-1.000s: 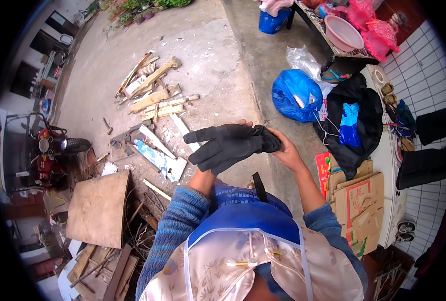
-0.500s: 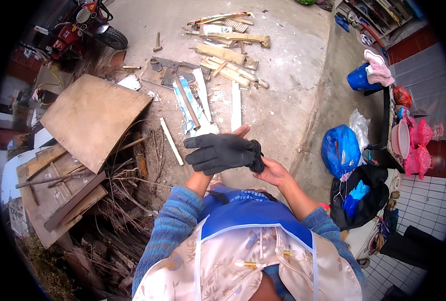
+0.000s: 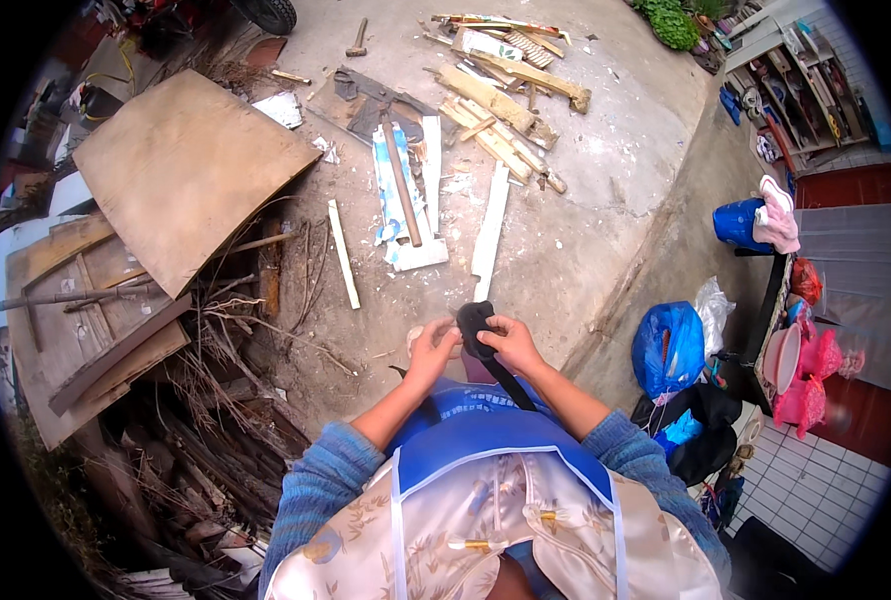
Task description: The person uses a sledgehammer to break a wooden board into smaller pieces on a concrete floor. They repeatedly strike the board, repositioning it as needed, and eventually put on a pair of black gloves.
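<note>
In front of my waist, a black glove (image 3: 475, 322) hangs bunched between my two hands, and a dark strip of it trails down over the blue apron (image 3: 495, 440). My right hand (image 3: 513, 346) is closed on its right side, thumb and fingers pinching the cloth. On its left side, my left hand (image 3: 433, 352) has bent fingers closed at the glove's edge; the fingertips are partly hidden. Both forearms come up in blue knitted sleeves. On the ground beyond, a white board (image 3: 490, 235) points away from my hands.
Boards (image 3: 505, 110) lie stacked farther off, near a hammer (image 3: 357, 40). A dark bar (image 3: 400, 185) rests on blue-and-white sheeting. At left, a plywood sheet (image 3: 185, 170) tops a heap of branches (image 3: 235, 330). Right stand a blue bag (image 3: 668, 345) and a blue bucket (image 3: 740, 224).
The glove, earlier spread across my left hand, is now bunched between both hands and closer to my body. My left hand has drawn back, and the view has shifted.
</note>
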Available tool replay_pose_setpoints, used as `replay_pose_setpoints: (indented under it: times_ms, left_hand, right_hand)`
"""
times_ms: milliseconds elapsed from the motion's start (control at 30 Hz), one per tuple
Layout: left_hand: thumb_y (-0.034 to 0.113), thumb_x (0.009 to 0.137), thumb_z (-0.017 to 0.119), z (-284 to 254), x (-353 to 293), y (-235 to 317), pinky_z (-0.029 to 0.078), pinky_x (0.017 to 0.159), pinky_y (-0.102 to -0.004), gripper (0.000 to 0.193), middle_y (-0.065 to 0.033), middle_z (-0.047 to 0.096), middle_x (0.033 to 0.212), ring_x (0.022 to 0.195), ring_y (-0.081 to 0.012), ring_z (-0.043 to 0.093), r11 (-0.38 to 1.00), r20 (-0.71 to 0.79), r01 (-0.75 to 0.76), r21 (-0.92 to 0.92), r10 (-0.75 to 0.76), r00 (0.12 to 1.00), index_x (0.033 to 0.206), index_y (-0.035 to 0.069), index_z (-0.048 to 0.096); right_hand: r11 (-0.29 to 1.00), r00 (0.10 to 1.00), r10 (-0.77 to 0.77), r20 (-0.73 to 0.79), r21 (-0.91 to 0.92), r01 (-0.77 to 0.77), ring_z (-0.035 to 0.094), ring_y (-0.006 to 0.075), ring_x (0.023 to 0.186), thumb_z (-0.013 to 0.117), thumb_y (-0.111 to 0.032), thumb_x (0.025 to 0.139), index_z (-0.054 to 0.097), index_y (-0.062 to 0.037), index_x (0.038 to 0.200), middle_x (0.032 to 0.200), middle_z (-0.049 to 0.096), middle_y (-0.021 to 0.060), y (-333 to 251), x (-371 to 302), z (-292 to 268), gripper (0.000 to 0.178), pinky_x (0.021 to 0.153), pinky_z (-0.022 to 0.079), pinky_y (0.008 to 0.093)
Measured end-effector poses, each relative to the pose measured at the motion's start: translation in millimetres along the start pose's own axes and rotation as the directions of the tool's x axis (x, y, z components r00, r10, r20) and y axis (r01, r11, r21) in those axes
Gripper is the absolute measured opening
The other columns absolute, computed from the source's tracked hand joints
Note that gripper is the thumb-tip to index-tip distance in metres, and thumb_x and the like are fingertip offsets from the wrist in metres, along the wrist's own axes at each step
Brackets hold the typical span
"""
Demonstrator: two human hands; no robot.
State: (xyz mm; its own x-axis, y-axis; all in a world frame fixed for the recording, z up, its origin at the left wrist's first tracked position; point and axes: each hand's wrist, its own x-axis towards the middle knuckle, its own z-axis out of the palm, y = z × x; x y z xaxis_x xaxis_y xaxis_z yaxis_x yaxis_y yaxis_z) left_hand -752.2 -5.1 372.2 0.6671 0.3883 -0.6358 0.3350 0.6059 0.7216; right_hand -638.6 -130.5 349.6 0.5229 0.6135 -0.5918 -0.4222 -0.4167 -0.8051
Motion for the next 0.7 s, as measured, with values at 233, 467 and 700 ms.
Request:
replay_pose_setpoints:
  times_ms: [233, 467, 700]
  left_hand:
    - [0.024, 0.079, 0.059, 6.3, 28.9, -54.0, 0.044, 0.072, -0.0274, 0.033, -0.0108, 0.056, 0.091, 0.08, -0.0149, 0.054, 0.954, -0.196, -0.081, 0.288, 0.142, 0.97, 0.098, -0.002, 0.051]
    - [0.014, 0.079, 0.06, 9.0, 27.3, -28.9, 0.045, 0.076, -0.0274, 0.041, -0.0125, 0.054, 0.099, 0.09, -0.0158, 0.053, 0.998, -0.104, -0.024, 0.064, 0.03, 0.994, 0.111, -0.004, 0.041]
    - [0.013, 0.083, 0.054, 16.9, 32.2, -8.7, 0.046, 0.07, -0.0245, 0.037, -0.0115, 0.054, 0.099, 0.086, -0.0137, 0.054, 0.994, -0.092, -0.111, -0.011, 0.109, 0.99, 0.112, -0.005, 0.04]
  right_hand:
    - [0.982, 0.989, 0.115, 0.088, -0.161, -0.1, 0.052, 0.0101, 0.065, 0.064, -0.015, 0.072, 0.055, 0.0003, 0.08, 0.072, 0.056, 0.0045, 17.1, 7.9, 3.8, 0.019, 0.058, 0.044, 0.0246]
    - [0.926, 0.978, -0.002, 0.208, -0.37, 0.08, 0.058, 0.0159, 0.068, 0.066, -0.015, 0.068, 0.048, 0.0044, 0.088, 0.075, 0.058, 0.0117, 12.5, 40.1, -1.7, 0.033, 0.059, 0.047, 0.0285]
    - [0.748, 0.963, -0.12, 0.241, -0.616, 0.247, 0.057, 0.0326, 0.079, 0.065, -0.019, 0.066, 0.044, 0.0066, 0.096, 0.087, 0.056, 0.0211, -43.0, 33.7, -4.0, 0.045, 0.07, 0.046, 0.0364]
